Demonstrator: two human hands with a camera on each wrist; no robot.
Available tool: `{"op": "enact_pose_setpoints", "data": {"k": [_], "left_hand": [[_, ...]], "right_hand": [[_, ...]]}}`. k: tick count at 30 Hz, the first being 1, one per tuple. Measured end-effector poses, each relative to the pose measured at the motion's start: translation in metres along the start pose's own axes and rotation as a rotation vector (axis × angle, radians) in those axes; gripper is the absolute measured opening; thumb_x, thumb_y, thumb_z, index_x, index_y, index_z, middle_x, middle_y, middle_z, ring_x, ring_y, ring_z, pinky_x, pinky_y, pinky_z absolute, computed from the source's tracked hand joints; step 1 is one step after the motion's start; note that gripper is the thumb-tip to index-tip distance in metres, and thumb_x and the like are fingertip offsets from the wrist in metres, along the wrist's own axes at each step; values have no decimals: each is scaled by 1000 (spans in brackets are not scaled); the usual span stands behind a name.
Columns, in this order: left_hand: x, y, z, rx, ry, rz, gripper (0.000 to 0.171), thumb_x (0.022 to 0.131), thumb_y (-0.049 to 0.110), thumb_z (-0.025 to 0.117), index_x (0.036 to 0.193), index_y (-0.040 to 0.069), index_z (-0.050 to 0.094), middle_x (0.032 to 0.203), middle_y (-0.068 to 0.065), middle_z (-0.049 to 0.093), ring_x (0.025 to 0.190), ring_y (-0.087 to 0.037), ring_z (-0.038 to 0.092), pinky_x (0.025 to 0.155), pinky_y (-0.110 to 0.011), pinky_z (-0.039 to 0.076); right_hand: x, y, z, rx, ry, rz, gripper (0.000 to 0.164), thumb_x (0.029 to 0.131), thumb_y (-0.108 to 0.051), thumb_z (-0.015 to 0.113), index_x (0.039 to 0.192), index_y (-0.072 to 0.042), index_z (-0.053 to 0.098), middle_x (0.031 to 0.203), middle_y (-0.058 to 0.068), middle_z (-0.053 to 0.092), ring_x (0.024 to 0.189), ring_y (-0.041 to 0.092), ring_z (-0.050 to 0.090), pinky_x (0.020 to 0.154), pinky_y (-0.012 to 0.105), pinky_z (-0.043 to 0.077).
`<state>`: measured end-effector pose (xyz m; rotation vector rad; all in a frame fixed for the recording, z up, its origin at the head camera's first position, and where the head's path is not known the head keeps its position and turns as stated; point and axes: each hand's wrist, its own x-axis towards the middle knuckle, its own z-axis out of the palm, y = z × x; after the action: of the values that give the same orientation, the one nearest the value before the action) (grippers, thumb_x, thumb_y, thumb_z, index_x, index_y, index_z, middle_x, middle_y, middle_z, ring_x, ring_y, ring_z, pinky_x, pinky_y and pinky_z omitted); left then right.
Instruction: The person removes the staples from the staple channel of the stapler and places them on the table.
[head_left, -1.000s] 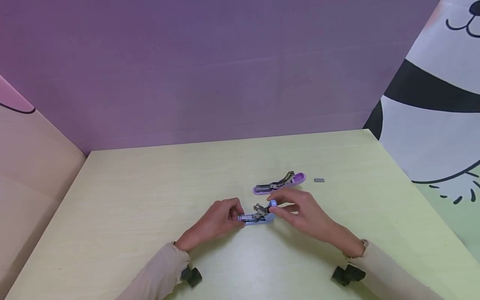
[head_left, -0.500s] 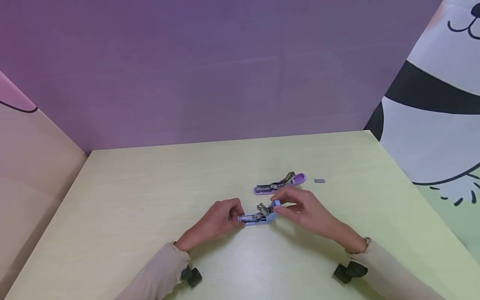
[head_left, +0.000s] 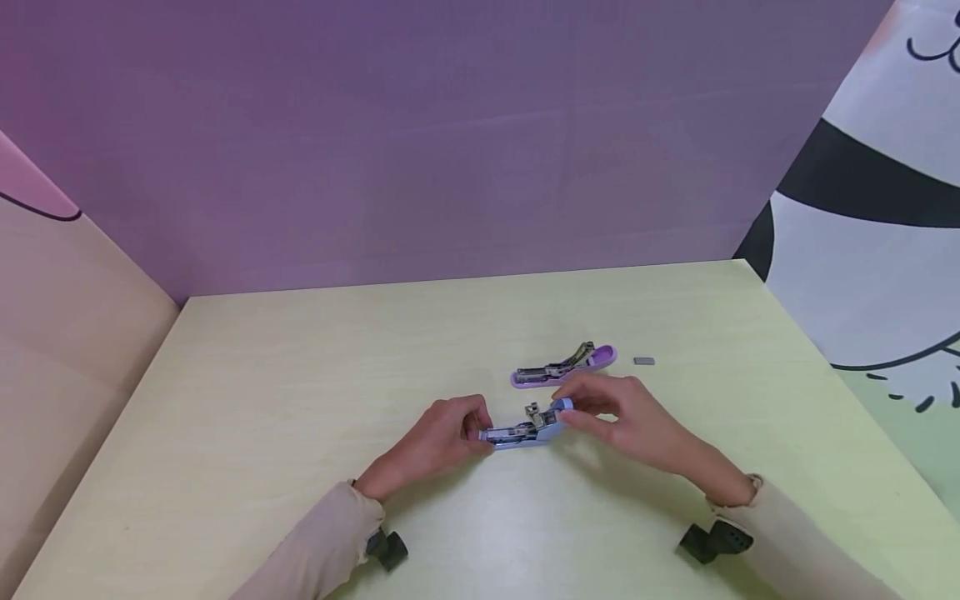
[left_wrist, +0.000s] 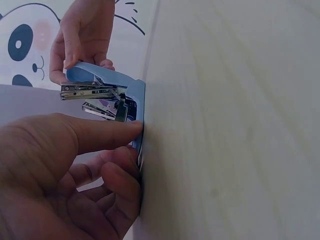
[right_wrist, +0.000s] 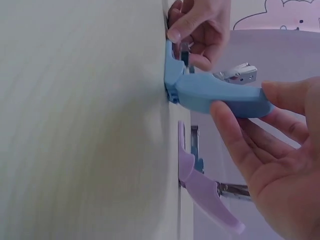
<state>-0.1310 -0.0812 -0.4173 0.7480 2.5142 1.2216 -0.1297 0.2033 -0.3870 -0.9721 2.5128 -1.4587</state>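
Note:
A light-blue stapler (head_left: 551,431) lies on the table, folded open with its metal magazine and inner arm exposed. My left hand (head_left: 438,435) pinches the front end of its base, thumb on the near side. With thumb and fingers, my right hand (head_left: 630,421) holds the end of the raised blue cover (right_wrist: 220,92), which leans back to the right. In the left wrist view, the metal inner arm (left_wrist: 85,91) sticks out from beneath the cover. The left fingers hide the front tip of the base.
Just behind stands a purple stapler (head_left: 602,358), also folded open. Right of it lies a small grey strip of staples (head_left: 643,361) on the pale wooden table (head_left: 337,358). A purple partition (head_left: 450,150) rises at the back edge.
My right hand has moved a little to the right, swinging the blue cover and metal arm farther back. The left hand keeps its hold on the base.

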Motion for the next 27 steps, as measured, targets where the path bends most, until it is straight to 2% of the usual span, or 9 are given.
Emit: {"op": "enact_pose_setpoints", "data": {"k": [14,22,27], "left_hand": [[0,-2,0,-8,0,10,18,83,2,77,94,7,64,68,3,58,63,-7,51,64,-23,44],[0,-1,-1,-10,0,9,18,83,3,77,94,7,64,68,4,58,63,-8,52,64,-24,45],[0,-1,-1,-7,-6,-3,18,84,4,78,94,8,64,68,4,58,62,-8,52,64,-24,45]], "right_hand": [[-1,4,-19,82,-118,62,14,94,-7,68,107,-4,66,102,8,72,90,21,70,82,29,57],[-1,9,-28,13,-149,105,17,92,-11,71,108,-6,71,101,4,72,91,16,70,85,27,56],[-3,12,-33,54,-192,163,18,92,-10,71,109,-3,71,102,8,72,92,18,70,83,27,56]]}}
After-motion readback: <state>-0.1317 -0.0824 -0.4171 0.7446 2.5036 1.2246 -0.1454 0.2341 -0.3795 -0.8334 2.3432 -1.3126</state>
